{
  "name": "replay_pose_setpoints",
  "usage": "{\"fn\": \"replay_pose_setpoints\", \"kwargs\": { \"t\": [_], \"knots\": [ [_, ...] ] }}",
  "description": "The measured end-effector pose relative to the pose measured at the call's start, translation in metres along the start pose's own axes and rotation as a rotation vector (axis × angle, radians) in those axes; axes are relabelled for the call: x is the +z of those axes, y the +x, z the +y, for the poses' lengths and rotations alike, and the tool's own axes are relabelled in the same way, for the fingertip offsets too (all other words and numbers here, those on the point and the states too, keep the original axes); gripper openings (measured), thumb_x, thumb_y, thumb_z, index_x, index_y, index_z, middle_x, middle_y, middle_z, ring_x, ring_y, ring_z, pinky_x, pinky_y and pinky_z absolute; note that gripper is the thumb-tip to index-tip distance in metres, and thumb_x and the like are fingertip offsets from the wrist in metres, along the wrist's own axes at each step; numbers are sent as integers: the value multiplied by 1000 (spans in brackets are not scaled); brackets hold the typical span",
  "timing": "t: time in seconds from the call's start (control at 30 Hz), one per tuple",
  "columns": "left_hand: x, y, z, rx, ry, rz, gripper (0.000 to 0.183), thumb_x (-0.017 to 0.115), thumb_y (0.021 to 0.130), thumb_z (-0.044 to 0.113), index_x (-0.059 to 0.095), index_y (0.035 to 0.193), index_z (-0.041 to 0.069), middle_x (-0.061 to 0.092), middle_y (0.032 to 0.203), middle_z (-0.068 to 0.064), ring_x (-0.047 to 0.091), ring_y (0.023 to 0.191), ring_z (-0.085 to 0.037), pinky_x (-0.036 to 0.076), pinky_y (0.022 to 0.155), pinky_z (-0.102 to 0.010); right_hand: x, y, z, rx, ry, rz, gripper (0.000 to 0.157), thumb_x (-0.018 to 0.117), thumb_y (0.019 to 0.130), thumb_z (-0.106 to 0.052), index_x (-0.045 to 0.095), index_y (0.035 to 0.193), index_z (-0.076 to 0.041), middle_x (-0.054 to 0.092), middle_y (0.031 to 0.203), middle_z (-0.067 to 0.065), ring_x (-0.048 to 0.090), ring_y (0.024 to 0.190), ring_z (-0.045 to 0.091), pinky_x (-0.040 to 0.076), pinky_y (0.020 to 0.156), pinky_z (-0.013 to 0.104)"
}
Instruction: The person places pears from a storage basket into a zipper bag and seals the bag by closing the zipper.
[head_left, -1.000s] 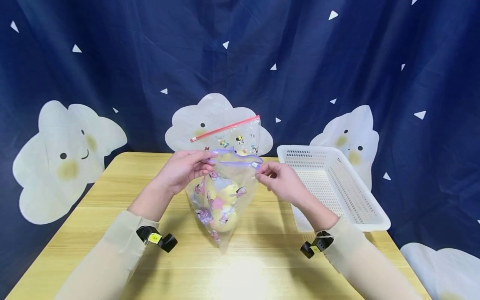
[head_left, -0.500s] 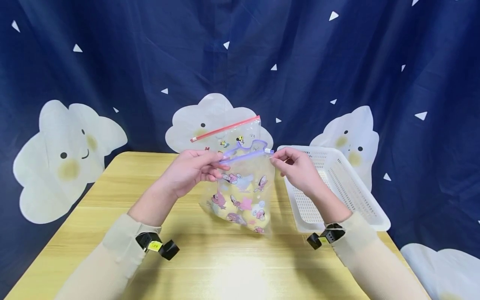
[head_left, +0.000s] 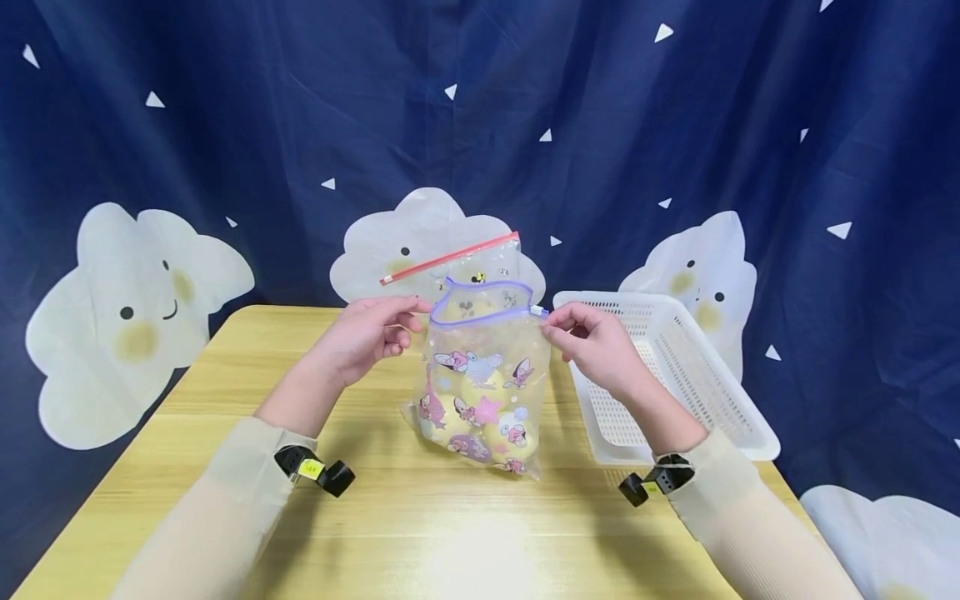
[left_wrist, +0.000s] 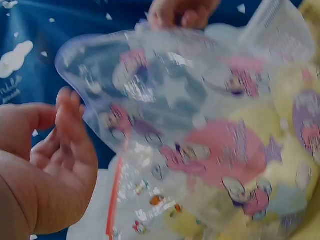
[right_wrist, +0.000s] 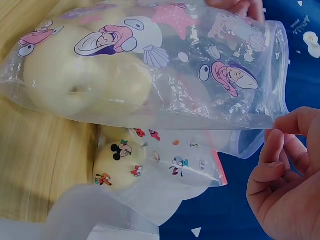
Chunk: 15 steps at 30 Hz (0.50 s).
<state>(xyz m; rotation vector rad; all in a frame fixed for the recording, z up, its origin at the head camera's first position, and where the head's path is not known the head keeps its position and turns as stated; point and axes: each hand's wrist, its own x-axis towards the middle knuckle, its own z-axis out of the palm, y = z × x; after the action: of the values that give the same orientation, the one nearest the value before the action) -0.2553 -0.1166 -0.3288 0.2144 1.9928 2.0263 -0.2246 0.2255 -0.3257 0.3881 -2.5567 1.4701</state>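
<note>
A clear zip bag with a purple zip rim (head_left: 483,358) and pink cartoon prints stands at the table's middle, its mouth gaping. Inside are several round, pale yellow fruits (right_wrist: 60,75); a stem dimple shows on one in the right wrist view. My right hand (head_left: 600,346) pinches the bag's top right corner, beside the white slider (head_left: 537,311). My left hand (head_left: 367,337) is at the left end of the rim, fingers loosely bent; in the left wrist view its fingertips (left_wrist: 67,102) are beside the bag's edge, and whether they touch it I cannot tell.
Behind stands a second clear bag with a red zip strip (head_left: 450,257), also holding pale yellow fruit (right_wrist: 117,160). A white plastic basket (head_left: 738,400) sits to the right on the wooden table (head_left: 360,517). A dark blue curtain (head_left: 480,125) hangs at the back.
The purple-rimmed bag has shifted right and turned its printed side forward. Its mouth has widened. My left hand has drawn slightly left off the rim; my right hand keeps its corner.
</note>
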Motion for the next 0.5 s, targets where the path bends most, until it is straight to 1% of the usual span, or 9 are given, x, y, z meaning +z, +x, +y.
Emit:
{"fn": "replay_pose_setpoints", "kwargs": {
  "t": [0.03, 0.07, 0.13, 0.2, 0.27, 0.3, 0.37, 0.43, 0.5],
  "knots": [
    [-1, 3, -3, 13, 40, 28, 32, 64, 112, 32, 75, 132, 10, 74, 97, 4, 67, 81, -11, 56, 72, -19, 0, 0, 0, -2, 2, -1, 10, 76, 101, -13, 77, 105, -5, 71, 84, 4, 62, 66, 17, 51, 61, 24],
    [-2, 5, -6, 28, 84, 42, 36, 64, 112, 31, 72, 139, 8, 75, 105, 2, 69, 90, -14, 57, 78, -21, 0, -1, 0, -5, 6, -2, 10, 76, 101, -13, 77, 105, -4, 72, 84, 5, 61, 66, 15, 51, 61, 24],
    [-1, 10, -9, 53, 182, 46, 43, 64, 112, 30, 67, 149, 8, 76, 127, -4, 70, 112, -22, 59, 94, -31, 0, -1, 0, -7, 11, -4, 10, 76, 102, -13, 77, 106, -4, 71, 84, 2, 61, 66, 14, 52, 62, 24],
    [3, 14, -10, 75, 261, 29, 46, 61, 113, 30, 62, 155, 10, 70, 147, -7, 64, 135, -30, 57, 110, -44, 0, -1, 0, -5, 16, -6, 11, 76, 102, -13, 77, 106, -4, 70, 83, -1, 62, 67, 16, 52, 62, 24],
    [7, 19, -9, 92, 305, 14, 48, 58, 115, 30, 57, 160, 11, 62, 160, -10, 56, 147, -33, 50, 122, -54, 0, -1, 0, -2, 17, -7, 10, 76, 102, -14, 77, 106, -5, 70, 83, -3, 62, 67, 17, 52, 62, 24],
    [9, 21, -9, 101, 313, 14, 48, 56, 116, 29, 56, 161, 12, 60, 162, -11, 54, 150, -33, 47, 125, -57, 0, -1, 1, 0, 17, -8, 10, 76, 102, -14, 77, 106, -5, 69, 83, -4, 62, 67, 16, 52, 62, 25],
    [13, 26, -9, 115, 320, 21, 48, 55, 116, 28, 55, 161, 13, 59, 163, -11, 52, 152, -32, 45, 127, -57, 0, -1, 1, 3, 17, -10, 9, 76, 102, -13, 77, 106, -6, 69, 84, -3, 62, 67, 15, 52, 63, 25],
    [15, 30, -9, 123, 304, 37, 45, 56, 116, 27, 58, 159, 12, 62, 159, -14, 55, 148, -31, 48, 124, -54, 1, -1, 1, 4, 18, -13, 8, 76, 102, -13, 77, 106, -6, 69, 86, -2, 61, 67, 14, 52, 63, 25],
    [16, 33, -9, 128, 283, 50, 41, 58, 116, 25, 63, 154, 10, 65, 155, -16, 60, 142, -29, 52, 119, -48, 1, -1, 1, 3, 17, -17, 9, 76, 102, -13, 77, 106, -6, 70, 87, 0, 61, 67, 13, 52, 63, 25]
  ]
}}
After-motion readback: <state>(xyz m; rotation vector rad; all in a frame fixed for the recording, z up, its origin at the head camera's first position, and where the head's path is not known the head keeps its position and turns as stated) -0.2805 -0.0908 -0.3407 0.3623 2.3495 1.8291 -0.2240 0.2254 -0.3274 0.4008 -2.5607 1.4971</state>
